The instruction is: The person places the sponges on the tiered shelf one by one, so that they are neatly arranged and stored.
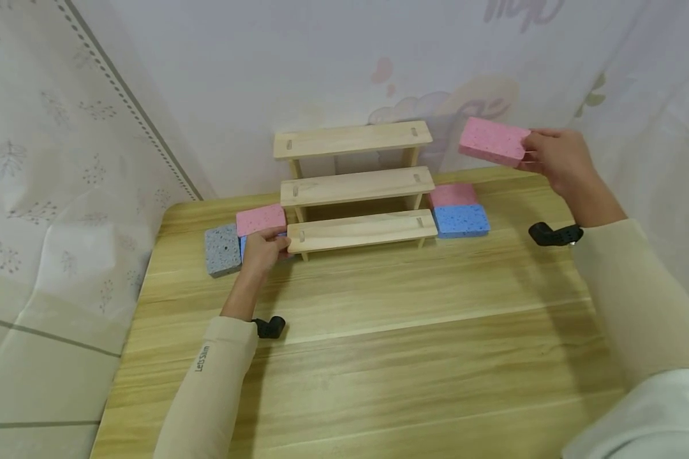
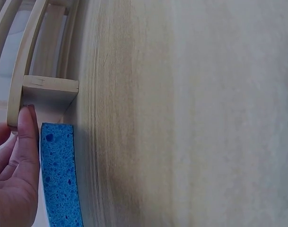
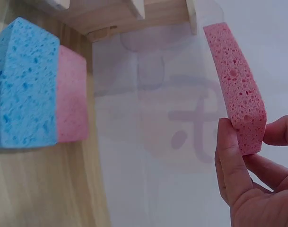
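Raised at the right, my right hand [image 1: 563, 156] pinches a pink sponge [image 1: 492, 141] by one end, well above the table. In the right wrist view the thumb and fingers press on opposite faces of that sponge [image 3: 236, 78]. My left hand [image 1: 261, 255] grips the left end of the lowest step of a three-step wooden rack [image 1: 362, 231]. The left wrist view shows the thumb over the board [image 2: 18, 90] and a finger under it, near the leg. Just beside those fingers stands a blue sponge [image 2: 61, 175], mostly hidden by the hand in the head view.
Left of the rack lie a grey sponge [image 1: 222, 250] and a pink sponge [image 1: 261, 220]. On its right, a blue sponge [image 1: 461, 220] sits in front of another pink one [image 1: 453, 194]. A printed curtain [image 1: 218, 83] hangs behind the wooden table [image 1: 379, 357].
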`<state>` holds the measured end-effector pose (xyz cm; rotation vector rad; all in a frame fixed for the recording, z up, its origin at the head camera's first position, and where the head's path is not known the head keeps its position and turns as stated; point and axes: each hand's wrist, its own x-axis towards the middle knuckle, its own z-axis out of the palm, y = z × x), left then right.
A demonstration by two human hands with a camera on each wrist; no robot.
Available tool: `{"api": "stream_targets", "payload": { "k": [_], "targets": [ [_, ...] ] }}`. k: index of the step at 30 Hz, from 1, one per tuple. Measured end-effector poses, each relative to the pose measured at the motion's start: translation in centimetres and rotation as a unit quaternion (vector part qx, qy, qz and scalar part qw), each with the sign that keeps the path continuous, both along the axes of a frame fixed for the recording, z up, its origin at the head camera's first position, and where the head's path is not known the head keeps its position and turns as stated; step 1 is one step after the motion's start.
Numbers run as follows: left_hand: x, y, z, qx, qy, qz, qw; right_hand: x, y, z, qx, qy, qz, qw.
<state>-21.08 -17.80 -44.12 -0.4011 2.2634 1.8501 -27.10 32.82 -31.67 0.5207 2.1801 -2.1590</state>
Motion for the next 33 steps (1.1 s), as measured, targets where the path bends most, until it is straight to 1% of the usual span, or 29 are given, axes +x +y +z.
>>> {"api": "stream_targets", "payload": {
  "k": [6,12,17,19,25,33],
  "targets": [
    [-0.1,-0.1,-0.2,0.009,-0.003,0.005,0.9999,-1.4,-1.4,1.5,0.049,-0.005,0.038,0.9981],
    [-0.1,0.0,-0.3,0.002,-0.008,0.002,1.0000,-2.7,-2.5,2.6,0.046,-0.012,0.070,0.9964],
    [-0.1,0.1,-0.1,-0.004,-0.008,0.000,1.0000,-3.7,-3.8,3.1,0.047,-0.024,0.082,0.9952],
    [-0.2,0.2,0.0,-0.002,-0.009,0.001,1.0000,-4.1,-4.3,3.2,0.043,-0.028,0.085,0.9951],
    [-0.2,0.2,0.0,0.003,-0.012,0.007,0.9999,-5.0,-6.5,3.3,0.051,-0.030,0.102,0.9931],
    [-0.3,0.1,0.2,-0.003,-0.018,0.014,0.9997,-6.3,-10.0,2.8,0.090,-0.024,0.122,0.9882]
  ]
}}
